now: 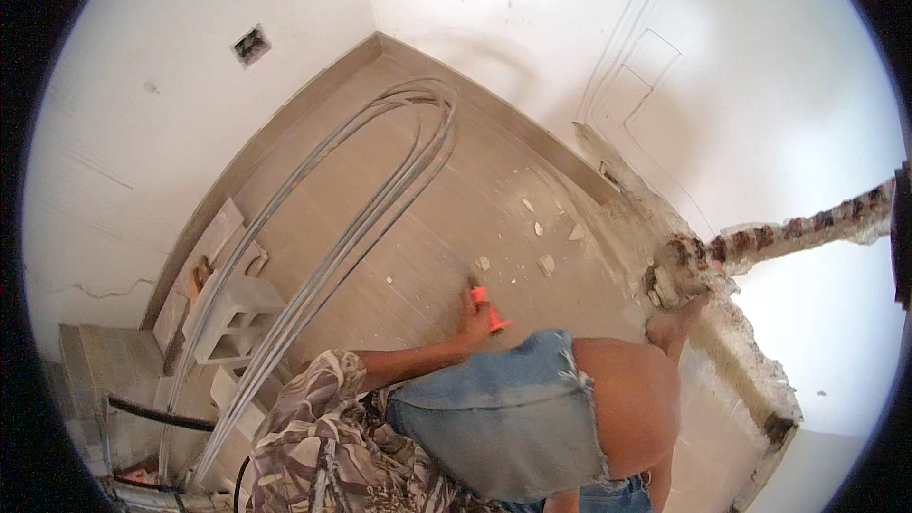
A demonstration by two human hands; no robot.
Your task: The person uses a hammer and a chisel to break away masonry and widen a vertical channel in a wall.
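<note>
My left hand (470, 327) is closed round a chisel with a bright orange hand guard (483, 298), held low over the floor in front of my bent knee. The guard's flared rim points toward the knee; the metal part hardly shows. To the right, past my knee, my right hand (673, 325) reaches to the foot of the wall and touches or nearly touches the broken masonry (676, 277). Its fingers blend into the rubble, so their grip is hidden. A rough chased groove (788, 237) with exposed brick runs from this spot up the wall.
Long loops of grey cable (366, 198) stretch across the floor on the left. Beside them stand a hollow concrete block (243, 315) and a leaning tile (211, 242). Plaster chips (545, 265) lie ahead. A broken ledge (750, 370) borders the right; an open wall box (252, 46) sits in the left wall.
</note>
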